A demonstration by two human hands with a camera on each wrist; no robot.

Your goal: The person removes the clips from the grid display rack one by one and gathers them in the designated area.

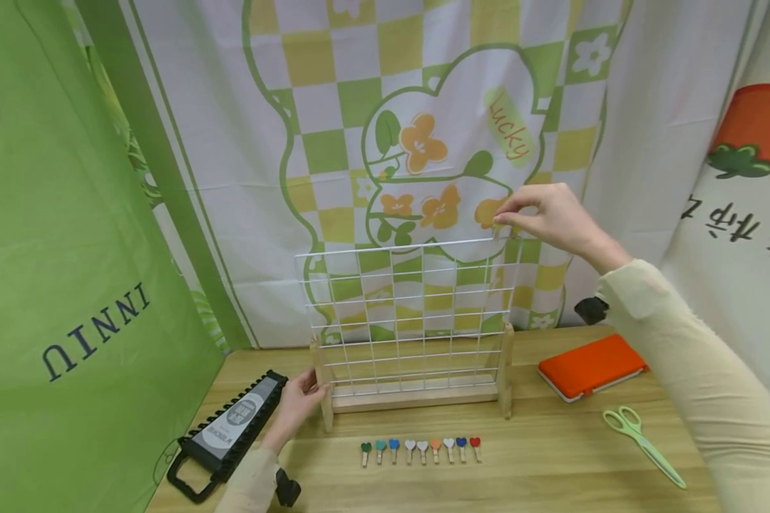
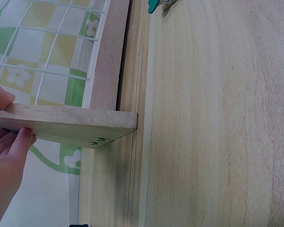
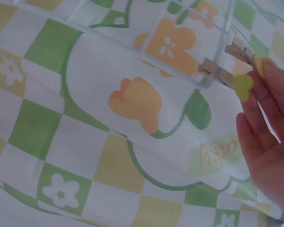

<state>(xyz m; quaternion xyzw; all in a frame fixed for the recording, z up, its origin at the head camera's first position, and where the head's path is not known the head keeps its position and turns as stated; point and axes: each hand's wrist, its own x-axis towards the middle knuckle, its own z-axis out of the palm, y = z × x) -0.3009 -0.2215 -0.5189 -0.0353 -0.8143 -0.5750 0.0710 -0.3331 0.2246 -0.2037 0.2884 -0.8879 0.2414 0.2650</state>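
A white wire grid (image 1: 407, 313) stands upright in a wooden base (image 1: 417, 399). My right hand (image 1: 552, 217), at the grid's top edge near its right corner, pinches a small wooden clothespin (image 3: 241, 51) by its yellow end. Beside it, a second clothespin (image 3: 220, 73) with a yellow heart sits at the grid's edge. Whether the pinched one touches the wire, I cannot tell. Low on the left, my left hand (image 1: 298, 406) grips the base's upright wooden side piece (image 2: 66, 123), thumb on one face and fingers on the other.
Several heart-topped clothespins (image 1: 423, 449) lie in a row before the base. At left is a black and grey slotted rack (image 1: 231, 427). An orange case (image 1: 590, 367) and green scissors (image 1: 644, 445) lie at right. A patterned curtain (image 1: 334, 92) hangs behind.
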